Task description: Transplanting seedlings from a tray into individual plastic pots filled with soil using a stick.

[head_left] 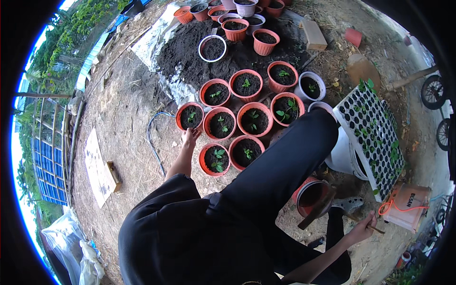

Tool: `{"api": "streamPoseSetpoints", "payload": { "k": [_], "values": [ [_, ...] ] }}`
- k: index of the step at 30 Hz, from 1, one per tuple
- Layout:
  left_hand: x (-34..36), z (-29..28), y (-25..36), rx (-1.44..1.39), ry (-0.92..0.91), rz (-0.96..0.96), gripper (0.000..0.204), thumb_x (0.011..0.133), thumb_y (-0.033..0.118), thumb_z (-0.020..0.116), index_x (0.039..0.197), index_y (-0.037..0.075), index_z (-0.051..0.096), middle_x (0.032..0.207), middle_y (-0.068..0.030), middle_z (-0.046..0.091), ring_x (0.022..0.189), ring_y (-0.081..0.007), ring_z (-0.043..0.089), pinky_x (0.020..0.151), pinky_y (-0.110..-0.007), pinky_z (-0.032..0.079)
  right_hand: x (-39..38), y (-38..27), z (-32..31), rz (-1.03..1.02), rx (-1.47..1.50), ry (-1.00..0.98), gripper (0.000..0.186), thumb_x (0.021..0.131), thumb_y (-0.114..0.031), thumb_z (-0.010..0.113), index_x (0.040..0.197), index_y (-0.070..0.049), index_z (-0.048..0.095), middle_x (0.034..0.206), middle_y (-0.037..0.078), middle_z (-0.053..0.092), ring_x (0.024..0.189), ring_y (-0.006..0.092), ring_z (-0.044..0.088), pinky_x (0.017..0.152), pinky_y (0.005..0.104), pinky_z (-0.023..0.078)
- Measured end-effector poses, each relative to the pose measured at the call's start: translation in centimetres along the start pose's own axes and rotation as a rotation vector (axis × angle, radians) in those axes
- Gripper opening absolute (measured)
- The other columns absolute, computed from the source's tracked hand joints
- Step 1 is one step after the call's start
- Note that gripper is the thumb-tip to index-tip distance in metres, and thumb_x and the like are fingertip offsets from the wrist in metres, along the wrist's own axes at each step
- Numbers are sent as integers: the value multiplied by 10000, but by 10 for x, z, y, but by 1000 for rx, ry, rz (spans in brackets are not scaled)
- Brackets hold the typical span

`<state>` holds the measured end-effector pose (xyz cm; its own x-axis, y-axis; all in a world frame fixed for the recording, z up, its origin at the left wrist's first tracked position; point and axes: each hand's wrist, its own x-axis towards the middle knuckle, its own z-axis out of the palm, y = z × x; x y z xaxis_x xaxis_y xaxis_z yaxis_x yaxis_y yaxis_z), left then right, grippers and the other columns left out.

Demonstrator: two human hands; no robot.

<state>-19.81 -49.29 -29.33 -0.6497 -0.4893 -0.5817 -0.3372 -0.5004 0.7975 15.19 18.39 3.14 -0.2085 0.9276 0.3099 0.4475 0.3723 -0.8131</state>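
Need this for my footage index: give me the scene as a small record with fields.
Place: outdoors, bare ground
Left hand: fingers at the near side of the leftmost orange pot, which holds a seedling
Right hand: closed around a short brown stick
Other planted pots: mostly orange, grouped ahead of the person
Seedling tray: tilted, partly hiding a white bucket
Soil heap: dark, beyond the planted pots

Your left hand (191, 135) touches the near side of an orange pot (177, 117) with a small green seedling (191, 117), beside other planted pots (206, 125). Your right hand (362, 230) grips a thin brown stick (377, 230). To your right, a white cell tray (344, 124) tilts beside a white bucket (339, 159); dark soil (178, 52) spreads beyond the pots.
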Motion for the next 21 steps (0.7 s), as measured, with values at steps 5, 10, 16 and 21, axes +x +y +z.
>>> {"api": "streamPoseSetpoints", "payload": {
  "k": [5, 10, 16, 21],
  "values": [
    [-2, 7, 6, 432, 197, -97, 214, 939, 255, 581, 1054, 78, 546, 933, -111, 637, 900, -282, 684, 731, -511, 608, -12, 20, 3, 33, -78, -68, 244, 1025, -210, 664, 986, 27, 703, 830, 51, 648, 742, 108, 574, 663, 284, 476],
    [-31, 111, 5, 1207, 977, 173, 633, 883, 306, 653, 1395, 17, 420, 1412, -221, 485, 1318, -320, 503, 1075, -559, 391, -20, 19, -8, 14, -208, -74, 241, 1039, -194, 639, 996, 36, 696, 849, 80, 660, 765, 130, 594, 707, 295, 493],
    [70, 222, 43, 923, 296, 795, 510, 929, 354, 647, 1292, 5, 569, 1199, -223, 642, 1135, -414, 621, 1006, -486, 485, -16, 38, -37, 23, -405, -105, 230, 1042, -180, 631, 1015, 42, 685, 839, 94, 666, 747, 134, 600, 679, 306, 490],
    [177, 317, 68, 556, -253, 130, 381, 962, 300, 621, 1232, 32, 635, 1105, -137, 715, 991, -362, 709, 789, -477, 578, -22, 28, -55, -61, -519, -84, 197, 1045, -167, 626, 1006, 20, 673, 748, 54, 584, 652, 108, 512, 587, 277, 440]
  ]
}}
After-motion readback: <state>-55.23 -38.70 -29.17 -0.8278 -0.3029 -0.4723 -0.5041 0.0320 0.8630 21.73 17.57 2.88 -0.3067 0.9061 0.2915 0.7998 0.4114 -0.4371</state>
